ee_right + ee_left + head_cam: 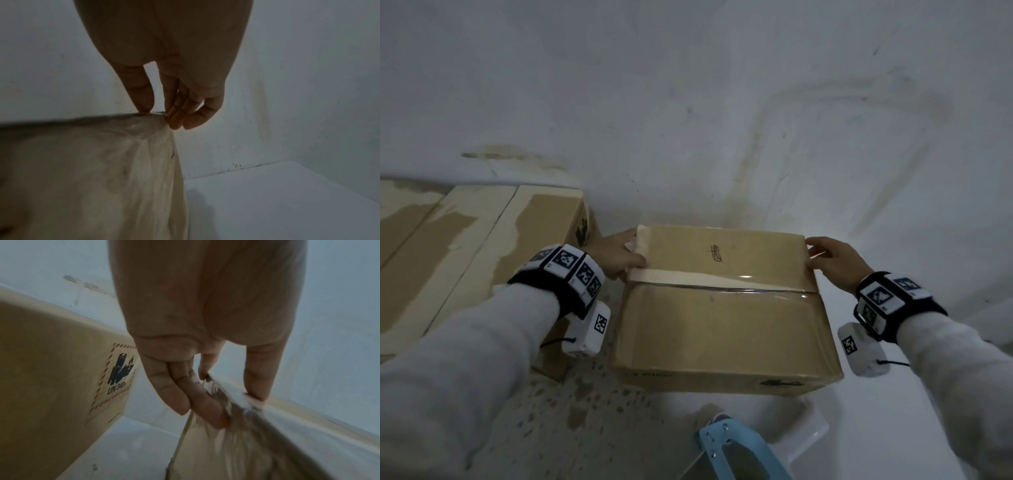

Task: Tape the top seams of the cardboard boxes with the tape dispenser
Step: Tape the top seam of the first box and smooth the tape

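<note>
A brown cardboard box [722, 325] lies in the middle of the head view, with clear tape [722, 286] running across its top seam. My left hand [631, 250] is at its far left edge and my right hand [813, 253] at its far right edge. In the left wrist view the left hand [236, 408] has its thumb on the top edge and straight fingers [201, 402] on crinkled tape down the side. The right hand [162, 115] touches the box's corner with thumb and fingertips. A light blue tape dispenser [732, 448] lies in front of the box, held by neither hand.
A larger cardboard box [465, 246] with torn paper tape stands at the left, close to my left wrist; its hazard label [121, 369] faces the gap. A white wall [722, 102] stands behind. Speckled floor [585, 411] shows at front left, a white surface [287, 203] at right.
</note>
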The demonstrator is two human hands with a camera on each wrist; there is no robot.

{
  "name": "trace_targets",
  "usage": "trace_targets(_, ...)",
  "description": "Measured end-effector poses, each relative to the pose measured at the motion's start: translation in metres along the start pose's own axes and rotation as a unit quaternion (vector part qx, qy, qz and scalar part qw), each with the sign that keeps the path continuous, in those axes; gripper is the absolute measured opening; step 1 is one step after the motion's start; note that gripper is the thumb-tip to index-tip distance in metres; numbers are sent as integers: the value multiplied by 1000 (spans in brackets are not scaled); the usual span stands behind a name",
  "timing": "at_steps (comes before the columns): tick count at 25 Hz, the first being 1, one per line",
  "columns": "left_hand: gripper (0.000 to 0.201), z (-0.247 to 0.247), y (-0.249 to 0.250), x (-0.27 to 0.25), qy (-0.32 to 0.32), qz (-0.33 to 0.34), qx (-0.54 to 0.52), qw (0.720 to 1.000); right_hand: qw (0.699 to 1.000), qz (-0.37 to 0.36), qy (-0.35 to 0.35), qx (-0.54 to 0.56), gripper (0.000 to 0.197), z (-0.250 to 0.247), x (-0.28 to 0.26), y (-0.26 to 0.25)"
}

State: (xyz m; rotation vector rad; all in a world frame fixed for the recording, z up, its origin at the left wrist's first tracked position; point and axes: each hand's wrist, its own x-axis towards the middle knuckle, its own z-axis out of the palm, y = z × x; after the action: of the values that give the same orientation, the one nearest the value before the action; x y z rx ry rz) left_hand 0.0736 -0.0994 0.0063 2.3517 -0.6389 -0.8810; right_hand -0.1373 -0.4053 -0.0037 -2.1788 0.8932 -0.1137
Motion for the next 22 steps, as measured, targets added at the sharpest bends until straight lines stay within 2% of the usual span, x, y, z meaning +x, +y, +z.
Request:
trace_targets(6,52,-5,0,20,-10,-1,-28,1000,996,44,-1,74,38,4,19,-4)
trace_targets(9,40,-2,-2,25,16,-8,-45,999,993,60,-4,103,36,4,23,-2)
trace_targets(14,35,-5,-3,34,38,-28,-42,998,999,31,-11,-2,30,4,31,-2)
trace_targets(17,26,-8,2,42,55,-23,-27,998,999,25,-15,-40,42,5,38,-3)
trace_targets(18,26,-9,3,45,73,-22,-24,997,998,27,0,-54,40,6,39,-3)
trace_targets(20,54,-13,0,47,133,-32,-50,989,997,10,47,-63,42,8,38,-4)
trace_targets(21,64,-13,-1,48,162,-28,-69,984,995,-19,66,-68,41,9,38,-4)
trace_targets(22,64,-13,-2,49,184,-9,-78,980,992,-50,78,-81,39,10,38,-4)
